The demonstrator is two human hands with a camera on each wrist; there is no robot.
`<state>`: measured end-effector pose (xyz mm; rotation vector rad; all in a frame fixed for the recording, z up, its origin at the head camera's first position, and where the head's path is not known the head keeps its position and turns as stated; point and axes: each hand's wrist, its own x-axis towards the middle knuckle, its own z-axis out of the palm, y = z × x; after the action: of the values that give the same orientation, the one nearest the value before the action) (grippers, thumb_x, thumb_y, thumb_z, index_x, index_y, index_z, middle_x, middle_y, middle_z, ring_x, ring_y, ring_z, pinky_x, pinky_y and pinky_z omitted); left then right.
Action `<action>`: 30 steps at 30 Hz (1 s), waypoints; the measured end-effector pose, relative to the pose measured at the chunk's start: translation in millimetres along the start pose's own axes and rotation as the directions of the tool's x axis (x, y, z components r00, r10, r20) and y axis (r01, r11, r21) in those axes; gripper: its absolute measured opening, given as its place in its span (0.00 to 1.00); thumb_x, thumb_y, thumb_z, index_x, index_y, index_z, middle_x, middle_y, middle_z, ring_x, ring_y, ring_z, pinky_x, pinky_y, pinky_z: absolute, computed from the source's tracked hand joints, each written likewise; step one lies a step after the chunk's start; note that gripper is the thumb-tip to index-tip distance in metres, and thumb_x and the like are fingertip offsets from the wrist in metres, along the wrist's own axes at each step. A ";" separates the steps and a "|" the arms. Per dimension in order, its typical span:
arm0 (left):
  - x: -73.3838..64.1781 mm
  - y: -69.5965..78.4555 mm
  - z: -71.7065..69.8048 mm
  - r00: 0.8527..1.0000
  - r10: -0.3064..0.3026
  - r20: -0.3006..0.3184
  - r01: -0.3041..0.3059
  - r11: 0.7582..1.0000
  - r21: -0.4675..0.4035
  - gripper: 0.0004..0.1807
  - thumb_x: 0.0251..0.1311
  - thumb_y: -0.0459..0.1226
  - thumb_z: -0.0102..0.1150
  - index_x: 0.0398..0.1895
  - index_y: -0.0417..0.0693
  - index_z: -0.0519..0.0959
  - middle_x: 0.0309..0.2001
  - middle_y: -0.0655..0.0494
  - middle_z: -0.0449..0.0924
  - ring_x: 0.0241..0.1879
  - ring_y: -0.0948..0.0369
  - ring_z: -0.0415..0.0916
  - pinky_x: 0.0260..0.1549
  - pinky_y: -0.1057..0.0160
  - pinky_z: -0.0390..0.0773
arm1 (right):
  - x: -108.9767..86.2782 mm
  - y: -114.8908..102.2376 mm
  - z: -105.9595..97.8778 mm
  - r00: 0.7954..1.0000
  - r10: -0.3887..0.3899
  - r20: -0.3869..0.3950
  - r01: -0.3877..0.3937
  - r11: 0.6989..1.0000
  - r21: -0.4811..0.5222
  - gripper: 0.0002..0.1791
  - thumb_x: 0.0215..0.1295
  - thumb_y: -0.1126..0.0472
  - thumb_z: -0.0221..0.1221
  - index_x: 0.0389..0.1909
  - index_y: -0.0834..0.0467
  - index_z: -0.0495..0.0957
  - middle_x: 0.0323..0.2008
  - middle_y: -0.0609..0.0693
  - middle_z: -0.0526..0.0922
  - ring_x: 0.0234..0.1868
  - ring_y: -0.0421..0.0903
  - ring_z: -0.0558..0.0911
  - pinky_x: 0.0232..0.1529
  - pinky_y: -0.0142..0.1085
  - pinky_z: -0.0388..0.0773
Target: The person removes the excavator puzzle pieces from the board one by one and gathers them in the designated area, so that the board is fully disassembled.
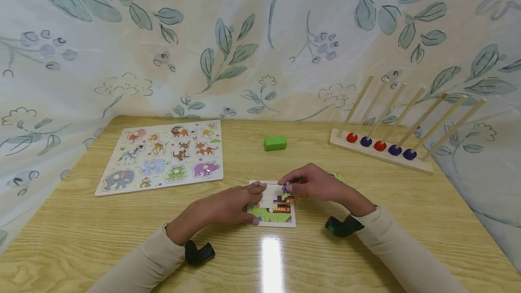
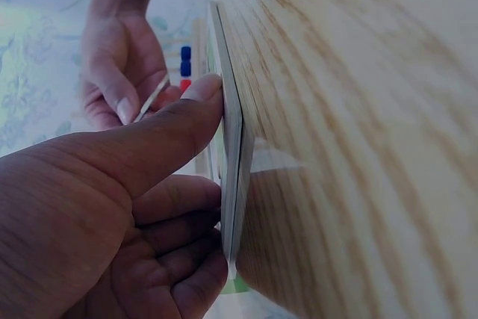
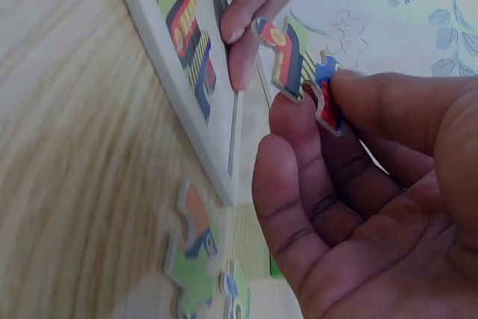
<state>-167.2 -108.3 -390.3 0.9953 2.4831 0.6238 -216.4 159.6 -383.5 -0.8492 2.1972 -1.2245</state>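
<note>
A small jigsaw tray (image 1: 268, 196) lies on the table, its lower and right parts filled with green and red-yellow picture pieces. My left hand (image 1: 228, 205) rests on its left side, fingers over the top and thumb at the lower left corner; the left wrist view shows the thumb (image 2: 187, 113) against the tray's edge. Over the tray's right side, my right hand (image 1: 315, 184) pinches a puzzle piece (image 3: 287, 57) between thumb and fingers. That piece is red, yellow-striped and blue, raised off the tray and tilted in the right wrist view.
Loose puzzle pieces (image 3: 193, 270) lie right of the tray, partly behind my right hand in the head view. A green block (image 1: 275, 143) sits beyond it. At left is an animal peg puzzle (image 1: 163, 153); at right, a wooden rack (image 1: 419, 166) with upright sticks and red and blue beads.
</note>
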 end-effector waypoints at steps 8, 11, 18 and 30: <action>0.0 -1.2 0.8 1.000 0.000 0.001 0.000 1.000 0.000 0.34 0.60 0.43 0.66 0.68 0.44 0.69 0.75 0.51 0.53 0.74 0.55 0.48 0.67 0.54 0.57 | -6.2 4.5 -5.9 1.000 0.024 -0.008 -0.024 0.999 -0.028 0.14 0.72 0.67 0.53 0.52 0.66 0.81 0.29 0.49 0.80 0.32 0.49 0.74 0.31 0.33 0.69; -0.4 -1.0 1.0 1.000 -0.004 0.002 0.004 1.000 -0.008 0.35 0.60 0.43 0.66 0.70 0.43 0.67 0.75 0.51 0.53 0.74 0.55 0.47 0.67 0.53 0.56 | -8.8 6.1 -7.2 0.998 0.054 -0.027 -0.054 0.998 -0.021 0.14 0.71 0.66 0.54 0.52 0.65 0.81 0.35 0.51 0.83 0.35 0.48 0.76 0.34 0.34 0.73; -1.5 -1.4 2.1 1.000 0.008 -0.002 -0.008 1.000 -0.006 0.33 0.61 0.42 0.65 0.68 0.43 0.68 0.75 0.50 0.52 0.74 0.54 0.47 0.68 0.51 0.56 | -16.7 11.9 -15.4 0.995 0.080 -0.059 -0.081 0.997 -0.016 0.12 0.70 0.67 0.55 0.49 0.64 0.82 0.43 0.52 0.83 0.38 0.48 0.77 0.37 0.38 0.77; -1.1 -3.1 2.9 1.000 0.022 0.004 -0.022 1.000 -0.003 0.33 0.61 0.42 0.66 0.68 0.43 0.69 0.75 0.49 0.51 0.74 0.53 0.46 0.67 0.50 0.56 | -31.4 22.7 -29.2 0.996 0.077 -0.048 -0.079 0.996 -0.044 0.10 0.69 0.69 0.55 0.47 0.65 0.81 0.40 0.53 0.83 0.36 0.48 0.79 0.39 0.36 0.78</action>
<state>-166.6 -110.4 -394.2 1.0236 2.4708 0.6313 -220.5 207.9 -385.7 -0.7518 2.2812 -1.1721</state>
